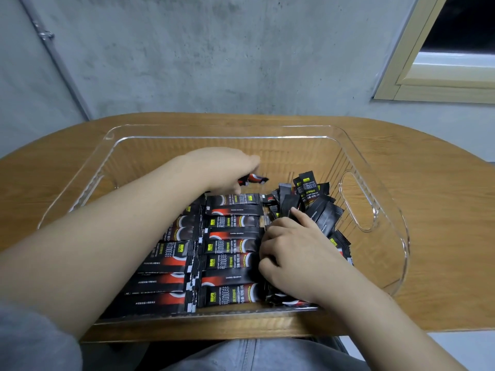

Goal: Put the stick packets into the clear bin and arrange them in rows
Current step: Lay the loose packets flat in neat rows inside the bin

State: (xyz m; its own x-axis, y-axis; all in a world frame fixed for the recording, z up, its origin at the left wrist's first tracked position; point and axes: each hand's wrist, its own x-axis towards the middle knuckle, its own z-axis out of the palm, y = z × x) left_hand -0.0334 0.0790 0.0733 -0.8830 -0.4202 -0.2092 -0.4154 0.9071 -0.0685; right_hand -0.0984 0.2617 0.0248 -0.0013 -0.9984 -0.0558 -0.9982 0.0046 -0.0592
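— What is seen inside the clear bin [385, 207]?

— Black instant coffee stick packets are laid flat in two rows [214, 253] across the left and middle of the bin, which is set on the wooden tabletop [439, 210]. A loose heap of packets [313, 202] is piled against the right side, by the cut-out handle.

— And the left hand [227, 167]?

— It is reached to the far end of the rows, and one packet [254, 179] is pinched in its curled fingers [235, 187]. Only the packet's red-and-black end is shown; the rest is covered by the hand.

— The right hand [294, 253]?

— It is pressed down at the seam between the middle row and the heap, with the index finger stretched onto the pile. The other fingers are curled under, and whether a packet is gripped there cannot be told. Packets beneath the palm are hidden.

— Anything cut off?

— Part of the left row is covered by the left forearm [107, 236], and print on the packets is mostly too small to read.
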